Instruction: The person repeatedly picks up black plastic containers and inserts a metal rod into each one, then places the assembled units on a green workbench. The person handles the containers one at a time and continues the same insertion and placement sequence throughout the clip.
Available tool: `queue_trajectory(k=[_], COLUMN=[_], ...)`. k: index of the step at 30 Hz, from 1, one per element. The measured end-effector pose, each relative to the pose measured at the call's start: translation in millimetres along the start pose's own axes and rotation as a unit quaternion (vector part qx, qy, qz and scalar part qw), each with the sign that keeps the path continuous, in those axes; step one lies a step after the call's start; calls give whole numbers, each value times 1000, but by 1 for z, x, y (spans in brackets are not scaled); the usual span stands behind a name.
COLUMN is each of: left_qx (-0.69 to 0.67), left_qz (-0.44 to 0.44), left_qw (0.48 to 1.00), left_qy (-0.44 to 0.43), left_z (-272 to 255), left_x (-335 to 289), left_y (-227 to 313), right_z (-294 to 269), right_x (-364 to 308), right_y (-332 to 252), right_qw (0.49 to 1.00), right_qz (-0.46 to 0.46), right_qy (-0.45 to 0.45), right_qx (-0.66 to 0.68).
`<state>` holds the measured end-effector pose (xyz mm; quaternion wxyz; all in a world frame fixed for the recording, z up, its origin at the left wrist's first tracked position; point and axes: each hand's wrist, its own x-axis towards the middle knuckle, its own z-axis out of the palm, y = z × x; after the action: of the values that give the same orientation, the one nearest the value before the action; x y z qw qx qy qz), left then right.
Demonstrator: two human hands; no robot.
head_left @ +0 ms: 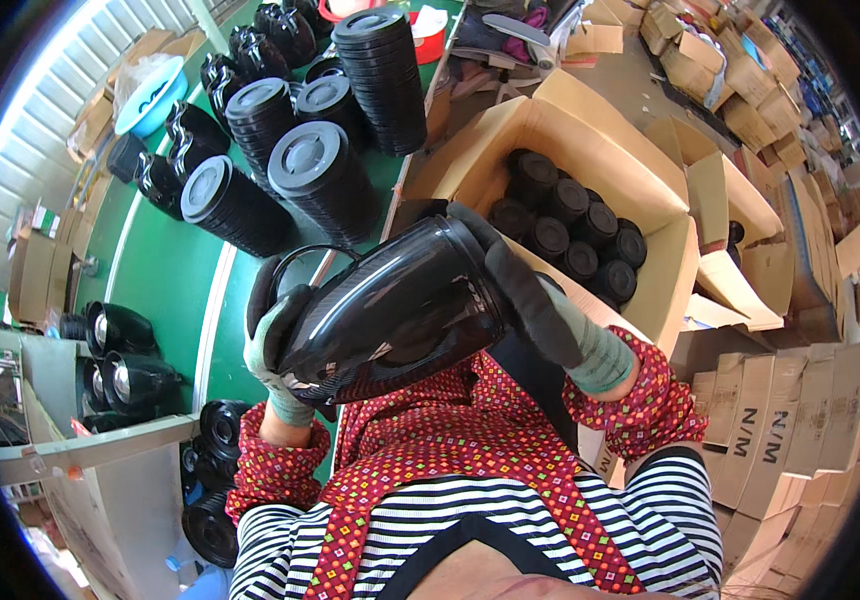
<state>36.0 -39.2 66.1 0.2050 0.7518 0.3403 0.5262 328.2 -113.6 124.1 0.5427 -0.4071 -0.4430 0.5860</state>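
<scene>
A glossy black bullet-shaped plastic housing (390,305) lies across in front of my chest, tilted, its wide end toward the right. My left hand (278,335), in a grey-green glove with black coating, is closed on its narrower left end. At the wide rim my right hand (540,300), gloved alike, grips with fingers over the edge. A thin black loop, a cable or handle, rises behind the housing near my left hand. The inside of the housing is turned away from view.
Beyond my hands, stacks of round black lids (308,160) and glossy black housings (190,140) stand on a green table (170,265). To the right, an open carton (670,270) holds several black cylindrical pieces. More housings (135,380) sit at left; flattened cartons (790,410) lean at right.
</scene>
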Motion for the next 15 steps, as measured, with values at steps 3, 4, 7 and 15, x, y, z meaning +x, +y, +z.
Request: queue_trajectory(k=[3,4,7,15], left_qx=[47,41,-43,-122], left_qz=[35,33,-32,-133], left_qw=[998,998,999,977], left_qy=[-23,-25,8,-114], left_z=[1,4,15,18], left_x=[-4,-6,-17,-47], left_y=[-6,-1,1,-33], right_z=[-6,7,7,15], right_x=[5,7,5,-17], right_y=[-9,-17,10,12], right_qw=[998,999,991,931], right_qz=[43,47,-34,-225], right_qy=[4,6,35,23], right_qx=[54,12,-122,-286])
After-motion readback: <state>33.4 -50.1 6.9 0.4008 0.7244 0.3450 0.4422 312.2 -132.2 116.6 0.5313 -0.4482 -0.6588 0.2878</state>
